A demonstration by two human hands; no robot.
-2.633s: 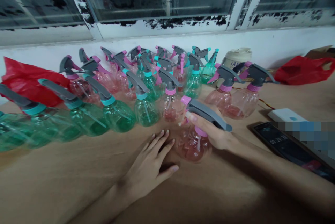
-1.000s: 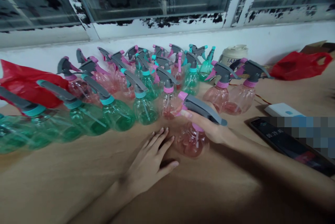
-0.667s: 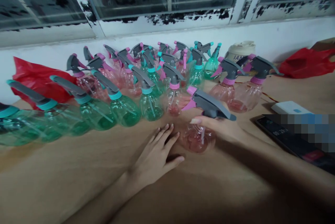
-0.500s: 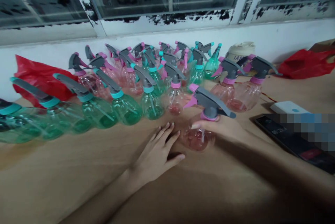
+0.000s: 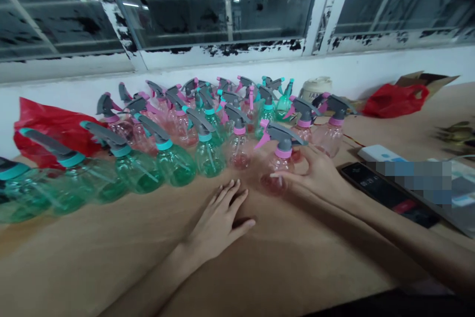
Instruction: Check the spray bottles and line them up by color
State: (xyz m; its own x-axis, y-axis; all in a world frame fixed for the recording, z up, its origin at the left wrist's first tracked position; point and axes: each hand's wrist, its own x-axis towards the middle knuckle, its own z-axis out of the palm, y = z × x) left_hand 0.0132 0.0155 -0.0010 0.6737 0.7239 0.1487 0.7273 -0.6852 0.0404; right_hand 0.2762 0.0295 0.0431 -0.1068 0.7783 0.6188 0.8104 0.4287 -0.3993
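Observation:
My right hand (image 5: 319,173) is wrapped round the right side of a pink spray bottle (image 5: 279,166), with the thumb across its front. The bottle is upright and has a grey trigger head with pink collar and nozzle. Fingers behind it are partly hidden. My left hand (image 5: 221,215) lies flat on the table (image 5: 208,282), fingers spread, holding nothing. Just beyond it stand another pink spray bottle (image 5: 239,151) and a green spray bottle (image 5: 210,158). More green bottles with turquoise collars run to the left in a row.
Several pink and green spray bottles crowd the back by the wall. Red plastic bags lie at left (image 5: 55,131) and right (image 5: 395,101). A phone (image 5: 386,193) and a white box (image 5: 382,154) lie right of my right arm. A pale container (image 5: 315,89) stands behind.
My right hand has moved the pink spray bottle away from me, closer to the row. My left hand stays flat. The view has tilted up and turned slightly right.

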